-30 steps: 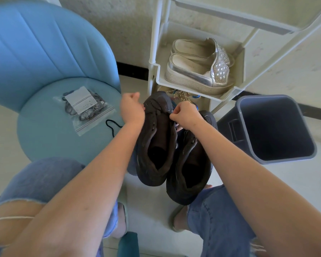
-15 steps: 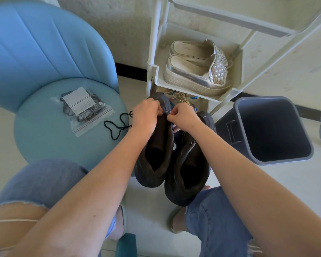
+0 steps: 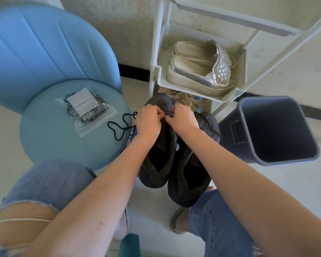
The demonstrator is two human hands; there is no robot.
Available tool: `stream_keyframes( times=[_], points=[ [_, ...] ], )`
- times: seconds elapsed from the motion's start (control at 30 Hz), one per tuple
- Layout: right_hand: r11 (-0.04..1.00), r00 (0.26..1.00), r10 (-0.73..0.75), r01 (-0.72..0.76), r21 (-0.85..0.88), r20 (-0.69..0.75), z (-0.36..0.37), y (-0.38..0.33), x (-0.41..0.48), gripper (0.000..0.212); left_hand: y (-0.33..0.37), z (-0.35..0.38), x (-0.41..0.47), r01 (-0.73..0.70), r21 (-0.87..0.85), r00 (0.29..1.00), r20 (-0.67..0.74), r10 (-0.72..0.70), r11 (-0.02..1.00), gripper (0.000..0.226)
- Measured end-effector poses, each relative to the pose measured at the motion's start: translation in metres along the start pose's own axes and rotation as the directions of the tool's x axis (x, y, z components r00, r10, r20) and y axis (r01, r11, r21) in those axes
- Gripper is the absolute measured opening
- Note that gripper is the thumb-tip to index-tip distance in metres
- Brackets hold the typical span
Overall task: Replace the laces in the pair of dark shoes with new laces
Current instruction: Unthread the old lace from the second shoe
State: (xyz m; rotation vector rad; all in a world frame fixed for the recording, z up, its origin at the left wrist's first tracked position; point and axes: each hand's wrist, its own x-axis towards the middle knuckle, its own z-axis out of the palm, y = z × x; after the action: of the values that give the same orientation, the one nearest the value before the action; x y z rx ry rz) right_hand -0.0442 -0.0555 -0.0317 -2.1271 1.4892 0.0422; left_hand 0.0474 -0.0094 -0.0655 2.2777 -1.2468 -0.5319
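Two dark shoes stand side by side between my knees, the left shoe (image 3: 157, 164) and the right shoe (image 3: 191, 175). My left hand (image 3: 149, 122) and my right hand (image 3: 183, 119) meet over the left shoe's toe end, fingers pinched on a dark lace there. The lace's loose end (image 3: 121, 125) curls over the blue chair seat (image 3: 50, 138). Another stretch of dark lace (image 3: 210, 125) runs across the right shoe's top. A clear zip bag of laces (image 3: 87, 110) lies on the seat.
A white plastic rack (image 3: 198, 89) stands behind the shoes and holds a pair of silver platform shoes (image 3: 200, 69). A grey bin (image 3: 278, 128) stands open at the right. The chair's blue backrest (image 3: 44, 51) rises at the left. My jeans-clad knees frame the bottom.
My left hand came in from the chair side to meet the right hand at the left shoe's toe. The lace's loose end now lies slack and curled on the seat.
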Motion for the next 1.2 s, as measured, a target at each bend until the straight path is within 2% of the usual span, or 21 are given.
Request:
stream_keyframes(
  times=[0.07, 0.13, 0.2, 0.27, 0.43, 0.57, 0.7, 0.83, 0.9, 0.97, 1.07, 1.2],
  points=[
    [0.995, 0.999, -0.043, 0.041, -0.091, -0.023, 0.004, -0.001, 0.0, 0.015, -0.001, 0.0, 0.001, -0.037, 0.032, 0.999, 0.011, 0.036, 0.999, 0.016],
    [0.991, 0.998, -0.055, 0.05, -0.121, -0.041, 0.005, 0.001, 0.001, 0.014, -0.002, 0.002, 0.003, -0.011, -0.042, 1.0, 0.01, 0.011, 0.999, 0.015],
    [0.992, 0.997, -0.054, 0.048, -0.113, -0.059, 0.006, 0.002, 0.0, 0.013, -0.002, 0.003, 0.004, 0.059, -0.137, 0.998, 0.015, -0.057, 0.989, 0.011],
    [0.994, 0.995, -0.057, 0.049, -0.102, -0.077, 0.007, 0.003, 0.0, 0.013, -0.002, 0.002, 0.004, 0.077, -0.148, 0.997, 0.032, -0.073, 0.986, 0.011],
    [0.995, 0.997, -0.077, 0.074, -0.071, -0.03, 0.006, 0.006, 0.001, 0.019, -0.001, -0.001, 0.006, 0.034, -0.117, 0.997, 0.08, -0.025, 0.993, 0.011],
    [0.991, 0.998, 0.035, -0.03, 0.127, -0.042, 0.006, 0.012, 0.002, 0.02, -0.006, -0.001, 0.003, -0.07, -0.045, 0.995, 0.065, 0.073, 0.997, 0.011],
    [0.973, 0.998, 0.009, 0.006, 0.232, -0.066, 0.006, 0.015, 0.003, 0.022, -0.005, -0.003, 0.0, -0.095, 0.011, 0.994, 0.059, 0.094, 0.995, 0.014],
    [0.825, 0.99, 0.14, -0.123, 0.552, 0.011, -0.002, 0.021, 0.011, 0.02, -0.001, 0.0, -0.003, -0.081, 0.063, 0.995, 0.064, 0.077, 0.995, 0.02],
    [0.767, 0.985, 0.161, -0.163, 0.621, 0.059, -0.005, 0.023, 0.016, 0.016, 0.002, 0.001, -0.006, -0.027, 0.029, 0.998, 0.049, 0.026, 0.999, 0.02],
    [0.773, 0.986, 0.151, -0.158, 0.615, 0.063, -0.005, 0.024, 0.017, 0.013, 0.002, 0.004, -0.006, 0.012, -0.019, 0.999, 0.042, -0.011, 1.0, 0.017],
    [0.844, 0.993, 0.111, -0.117, 0.524, 0.043, -0.003, 0.024, 0.021, 0.009, 0.003, 0.005, -0.006, 0.051, -0.069, 0.999, 0.017, -0.05, 0.996, 0.014],
    [0.927, 0.997, 0.081, -0.083, 0.367, 0.021, 0.0, 0.025, 0.024, 0.017, 0.006, 0.01, -0.01, 0.083, -0.136, 0.993, -0.072, -0.094, 0.987, 0.012]
  ],
)
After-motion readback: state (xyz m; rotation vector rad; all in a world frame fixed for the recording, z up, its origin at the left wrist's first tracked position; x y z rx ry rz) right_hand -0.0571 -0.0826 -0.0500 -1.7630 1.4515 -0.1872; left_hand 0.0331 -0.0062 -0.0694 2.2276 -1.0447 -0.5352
